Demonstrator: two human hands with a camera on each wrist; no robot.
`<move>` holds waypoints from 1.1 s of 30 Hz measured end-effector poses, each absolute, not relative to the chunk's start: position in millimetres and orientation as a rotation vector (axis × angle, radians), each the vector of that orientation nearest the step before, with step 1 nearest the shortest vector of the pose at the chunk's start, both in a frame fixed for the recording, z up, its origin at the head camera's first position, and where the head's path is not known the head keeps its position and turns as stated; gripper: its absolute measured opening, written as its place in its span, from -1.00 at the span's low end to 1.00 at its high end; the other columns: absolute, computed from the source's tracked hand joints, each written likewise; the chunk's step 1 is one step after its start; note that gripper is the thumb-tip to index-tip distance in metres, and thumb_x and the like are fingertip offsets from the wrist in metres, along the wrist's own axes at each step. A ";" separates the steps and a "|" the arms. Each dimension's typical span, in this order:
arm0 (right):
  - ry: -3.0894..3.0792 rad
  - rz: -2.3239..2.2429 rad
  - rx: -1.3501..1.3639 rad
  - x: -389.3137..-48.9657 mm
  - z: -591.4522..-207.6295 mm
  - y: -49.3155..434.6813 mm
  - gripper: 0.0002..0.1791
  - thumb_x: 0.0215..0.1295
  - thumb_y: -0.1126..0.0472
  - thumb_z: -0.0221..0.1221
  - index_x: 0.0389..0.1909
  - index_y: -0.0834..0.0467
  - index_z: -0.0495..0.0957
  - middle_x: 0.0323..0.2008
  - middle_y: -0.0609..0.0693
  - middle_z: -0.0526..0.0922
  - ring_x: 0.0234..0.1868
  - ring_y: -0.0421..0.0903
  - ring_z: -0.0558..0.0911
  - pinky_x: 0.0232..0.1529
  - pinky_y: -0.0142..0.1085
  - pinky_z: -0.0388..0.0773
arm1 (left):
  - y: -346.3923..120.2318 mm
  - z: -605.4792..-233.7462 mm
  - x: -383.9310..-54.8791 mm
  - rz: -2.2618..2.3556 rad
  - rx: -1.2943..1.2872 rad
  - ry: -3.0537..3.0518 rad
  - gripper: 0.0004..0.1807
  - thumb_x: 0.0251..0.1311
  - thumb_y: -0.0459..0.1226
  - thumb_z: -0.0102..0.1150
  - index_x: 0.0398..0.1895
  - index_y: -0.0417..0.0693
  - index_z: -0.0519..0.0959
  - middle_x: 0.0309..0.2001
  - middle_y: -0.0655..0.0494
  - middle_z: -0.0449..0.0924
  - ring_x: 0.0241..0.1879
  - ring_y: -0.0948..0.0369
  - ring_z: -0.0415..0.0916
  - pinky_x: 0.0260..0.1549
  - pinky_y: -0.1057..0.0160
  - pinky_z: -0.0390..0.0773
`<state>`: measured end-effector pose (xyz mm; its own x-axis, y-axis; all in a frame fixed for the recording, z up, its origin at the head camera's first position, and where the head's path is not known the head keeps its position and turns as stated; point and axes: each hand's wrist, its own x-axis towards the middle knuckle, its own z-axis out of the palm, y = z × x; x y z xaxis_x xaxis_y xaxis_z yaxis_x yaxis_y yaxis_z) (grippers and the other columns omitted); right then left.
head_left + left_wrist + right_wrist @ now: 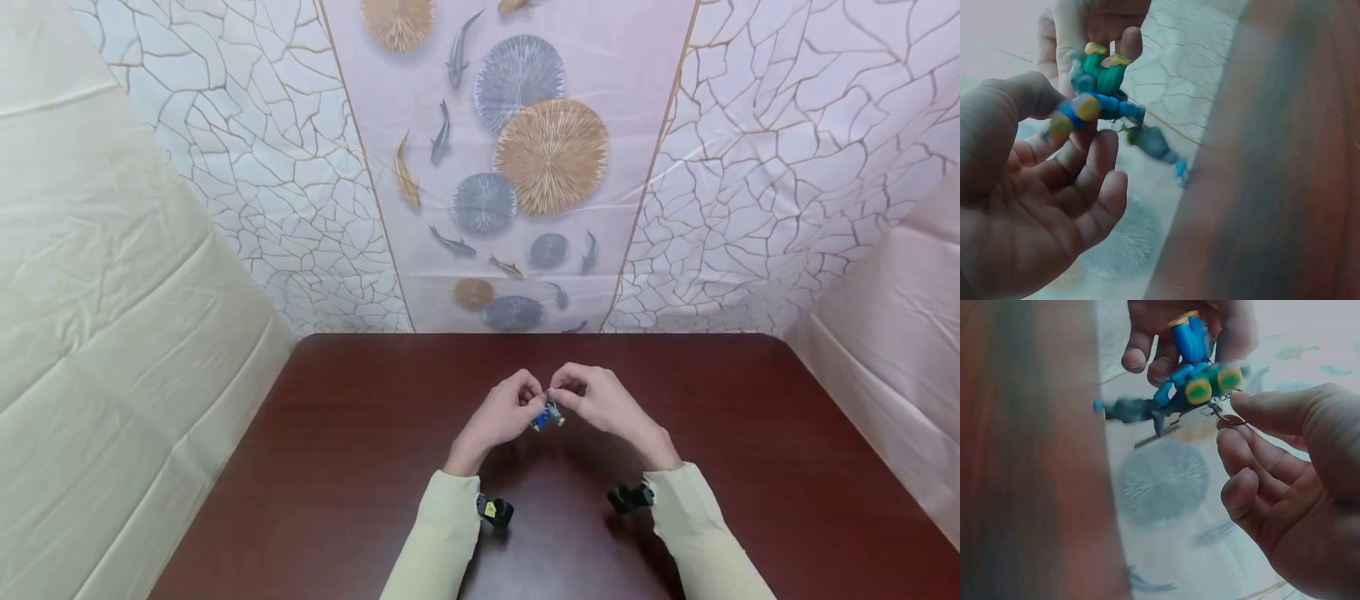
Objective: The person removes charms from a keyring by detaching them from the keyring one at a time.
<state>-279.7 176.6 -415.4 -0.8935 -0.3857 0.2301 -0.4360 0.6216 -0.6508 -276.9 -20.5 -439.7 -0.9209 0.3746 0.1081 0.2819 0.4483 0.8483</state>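
Note:
Both hands hold a small figure keychain above the table. My left hand pinches one side of it; in the left wrist view the thumb lies against its blue figure with yellow ends. Beside that is a green part with yellow tips, and a dark grey, blurred piece sticks out. My right hand pinches the thin metal key ring between thumb and finger. A short chain joins ring and figures. The exact shape of the figures is blurred.
A dark red-brown table lies below the hands. Behind it hangs a patterned cloth with round motifs and fish, and pale cloth stands at the sides. Black wrist-worn devices sit at both cuffs.

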 end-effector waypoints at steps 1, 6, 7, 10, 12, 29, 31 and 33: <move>-2.758 1.140 0.703 -278.1 -412.0 176.8 -0.95 0.28 0.16 0.28 -0.26 -0.02 0.62 -0.40 -0.14 0.67 -0.40 -0.20 0.56 -0.36 -0.35 0.53 | -21.6 -437.1 -275.9 1.509 0.608 2.570 -0.90 0.32 -0.18 0.14 -0.20 0.05 0.46 -0.35 0.13 0.54 -0.45 0.28 0.47 -0.43 0.34 0.52; -2.684 1.142 0.735 -268.8 -392.7 177.2 -0.92 0.27 0.13 0.30 -0.27 0.01 0.62 -0.42 -0.10 0.68 -0.41 -0.24 0.57 -0.36 -0.37 0.54 | -28.7 -419.2 -270.8 1.550 0.731 2.502 -0.89 0.34 -0.17 0.14 -0.15 0.06 0.51 -0.34 0.13 0.59 -0.41 0.25 0.51 -0.40 0.33 0.55; -2.669 1.145 0.743 -267.1 -388.8 177.2 -0.92 0.27 0.13 0.30 -0.27 0.01 0.62 -0.42 -0.09 0.68 -0.42 -0.24 0.57 -0.36 -0.37 0.54 | -30.4 -415.1 -269.6 1.548 0.754 2.496 -0.88 0.34 -0.16 0.15 -0.14 0.06 0.53 -0.34 0.13 0.60 -0.40 0.23 0.52 -0.39 0.33 0.55; -2.639 1.175 0.772 -262.3 -376.9 176.8 -0.91 0.27 0.12 0.30 -0.28 0.03 0.62 -0.43 -0.07 0.68 -0.43 -0.23 0.59 -0.37 -0.37 0.56 | -35.9 -402.7 -265.9 1.531 0.803 2.493 -0.86 0.33 -0.12 0.18 -0.13 0.09 0.57 -0.33 0.18 0.63 -0.35 0.18 0.55 -0.36 0.33 0.55; -2.628 1.209 0.783 -259.2 -369.3 176.2 -0.93 0.27 0.13 0.30 -0.29 0.01 0.61 -0.43 -0.05 0.68 -0.44 -0.21 0.60 -0.38 -0.37 0.58 | -39.6 -393.8 -262.8 1.514 0.832 2.494 -0.86 0.32 -0.14 0.20 -0.12 0.10 0.59 -0.32 0.21 0.65 -0.31 0.16 0.56 -0.32 0.32 0.55; -2.349 1.155 0.970 -235.7 -336.3 167.8 -0.81 0.18 0.28 0.35 -0.33 -0.09 0.60 -0.44 -0.26 0.56 -0.45 -0.33 0.53 -0.39 -0.46 0.51 | -62.8 -342.3 -237.6 1.401 1.097 2.547 -0.82 0.20 -0.29 0.32 -0.15 0.00 0.59 -0.28 0.19 0.60 -0.31 0.35 0.52 -0.24 0.33 0.57; -2.333 1.147 0.978 -234.2 -335.8 167.7 -0.82 0.18 0.29 0.35 -0.34 -0.07 0.60 -0.43 -0.27 0.55 -0.44 -0.34 0.52 -0.40 -0.48 0.50 | -61.3 -341.3 -233.8 1.400 1.135 2.575 -0.85 0.23 -0.30 0.28 -0.16 0.00 0.58 -0.25 0.19 0.59 -0.31 0.36 0.53 -0.25 0.35 0.58; -2.309 1.152 0.985 -231.7 -334.8 167.2 -0.81 0.18 0.32 0.35 -0.34 -0.05 0.60 -0.42 -0.28 0.54 -0.45 -0.35 0.52 -0.42 -0.50 0.49 | -58.3 -341.0 -230.5 1.418 1.168 2.595 -0.88 0.26 -0.33 0.24 -0.17 -0.01 0.57 -0.23 0.18 0.59 -0.30 0.34 0.54 -0.24 0.37 0.58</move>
